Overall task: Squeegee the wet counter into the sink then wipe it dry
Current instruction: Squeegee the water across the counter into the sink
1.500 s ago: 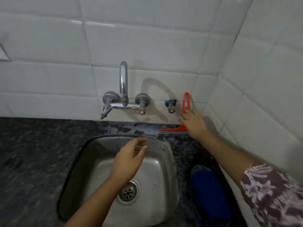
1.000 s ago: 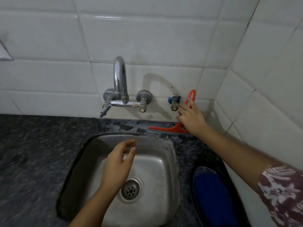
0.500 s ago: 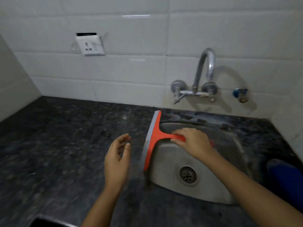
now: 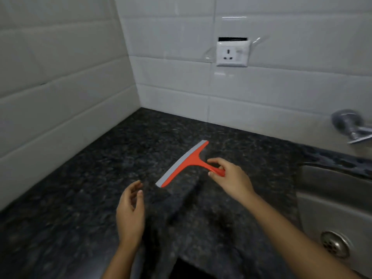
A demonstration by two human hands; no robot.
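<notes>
White glazed wall tiles (image 4: 281, 93) meet in a corner behind a dark speckled granite counter (image 4: 84, 184). A white wall socket (image 4: 232, 54) sits on the back wall, with a strip of clear film beside it. At the right edge, part of a chrome tap fitting (image 4: 350, 127) projects from the wall above a stainless steel sink (image 4: 330, 200), whose round drain (image 4: 335, 243) is visible low right. The counter surface from the corner to the sink rim carries no objects other than the tool; a dark opening (image 4: 191, 268) shows at the bottom edge. The orange T-shaped squeegee with a grey rubber blade (image 4: 185, 164) lies over the middle of the counter, blade running diagonally from near left to far right, handle pointing toward the sink. The right hand (image 4: 231, 178) reaches in from the lower right, thumb and fingers closed around the handle. The left hand (image 4: 129, 212) hovers just left of the blade's near end, palm turned inward, fingers loosely curled and apart, holding nothing.
</notes>
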